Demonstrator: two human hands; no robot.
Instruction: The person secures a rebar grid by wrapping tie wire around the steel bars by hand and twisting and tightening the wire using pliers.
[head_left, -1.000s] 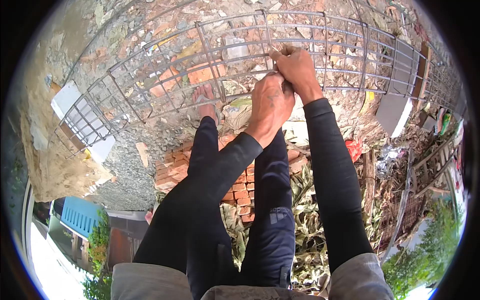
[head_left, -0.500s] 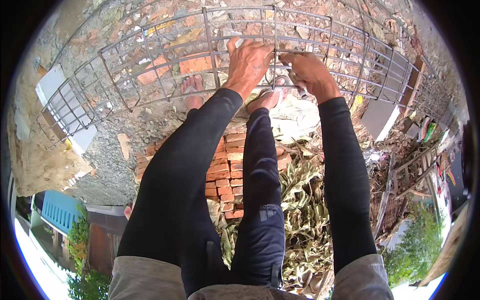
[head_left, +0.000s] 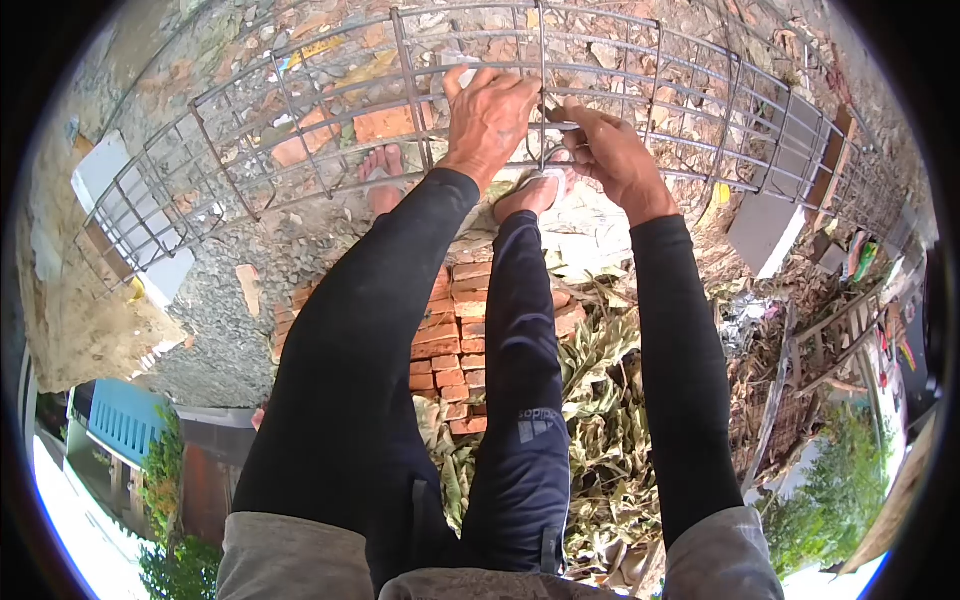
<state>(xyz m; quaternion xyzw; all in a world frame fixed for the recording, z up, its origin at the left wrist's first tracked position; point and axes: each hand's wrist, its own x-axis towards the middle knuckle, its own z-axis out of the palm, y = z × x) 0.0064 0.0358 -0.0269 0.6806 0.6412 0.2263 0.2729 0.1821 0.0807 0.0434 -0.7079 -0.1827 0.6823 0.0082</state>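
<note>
A long steel rebar cage (head_left: 405, 60) of thin lengthwise bars and square stirrups stretches across the upper part of the head view. My left hand (head_left: 490, 118) is closed over its bars, fingertips at the joint with a middle stirrup (head_left: 542, 50). Just to the right of that stirrup, my right hand (head_left: 618, 160) is closed in a pinch, thumb and forefinger near the same joint. A thin greyish piece shows at its fingers, too small to name. Both hands are close together; my sandalled feet (head_left: 535, 195) stand beneath the cage.
Grey blocks (head_left: 765, 225) stand under the cage's right part, and a pale block (head_left: 105, 170) under its left. Stacked red bricks (head_left: 440, 350) and dry leaves (head_left: 605, 420) lie by my legs. Loose bricks (head_left: 390, 122) and rubble cover the ground. A wooden ladder-like frame (head_left: 840, 335) lies at right.
My right hand has shifted slightly down and left, its fingers turning closer to the stirrup. The grey metal piece that hung under its palm no longer shows there. My left hand stays at the joint.
</note>
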